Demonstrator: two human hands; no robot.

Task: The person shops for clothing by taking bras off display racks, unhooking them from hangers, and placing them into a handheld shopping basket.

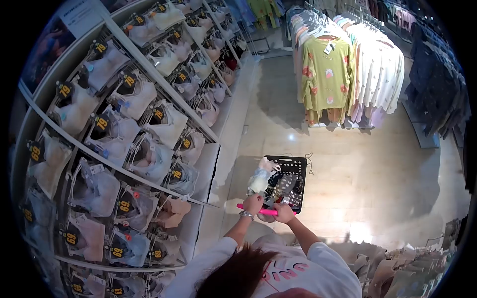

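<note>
Below me is a black shopping basket (303, 181) with perforated sides. A pink bar (268, 212), which looks like a handle, crosses its near side; whether it is joined to the basket I cannot tell. My left hand (253, 203) is closed around the bar near its left end, with a bracelet on the wrist. Farther right, my right hand (283, 212) is also closed at the bar, its fingertips close to a small white tag. A pale bra (260, 180) lies over the basket's left side. Dark dotted garments (286, 185) fill the middle of the basket.
Slanted shelves of bras (102, 134) with yellow-numbered price signs rise on my left. Ahead stands a rack with a green patterned top (326, 74) and white tops (380, 74). Dark clothes (437, 82) hang at the right. Beige garments (385, 270) are low at the right. Wooden floor (357, 184) lies between.
</note>
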